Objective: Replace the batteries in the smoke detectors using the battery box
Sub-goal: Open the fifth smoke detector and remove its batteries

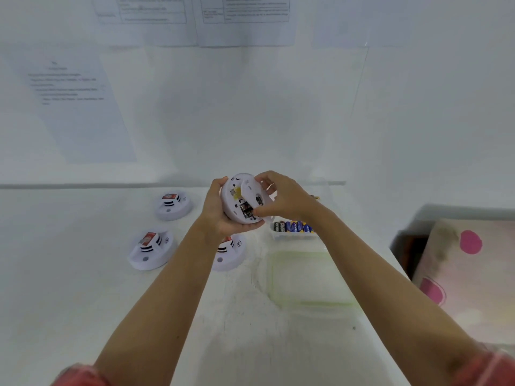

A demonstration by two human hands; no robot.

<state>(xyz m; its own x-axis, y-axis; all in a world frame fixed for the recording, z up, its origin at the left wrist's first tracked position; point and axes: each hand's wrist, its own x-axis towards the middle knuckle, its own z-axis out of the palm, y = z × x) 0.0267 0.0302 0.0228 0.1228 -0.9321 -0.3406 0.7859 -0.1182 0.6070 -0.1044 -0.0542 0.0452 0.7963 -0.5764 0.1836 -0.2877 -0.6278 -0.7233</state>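
From the head camera, the left hand [218,211] cups a round white plastic smoke detector [232,203] held above the white table [83,302], its open back showing a dark battery [246,210]. The right hand [285,199] pinches the thin round back cover [255,195], tilted against the detector. Three more domed detectors [152,250] sit on the table to the left. Beside the right forearm stands a clear plastic battery box [292,235] holding a row of cylindrical batteries [295,226], with its flat green-rimmed lid [309,303] nearer the camera.

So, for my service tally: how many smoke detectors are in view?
4. Held detector between left hand and right hand; on the table, far-left detector, near-left detector, and middle detector, partly behind the left forearm.
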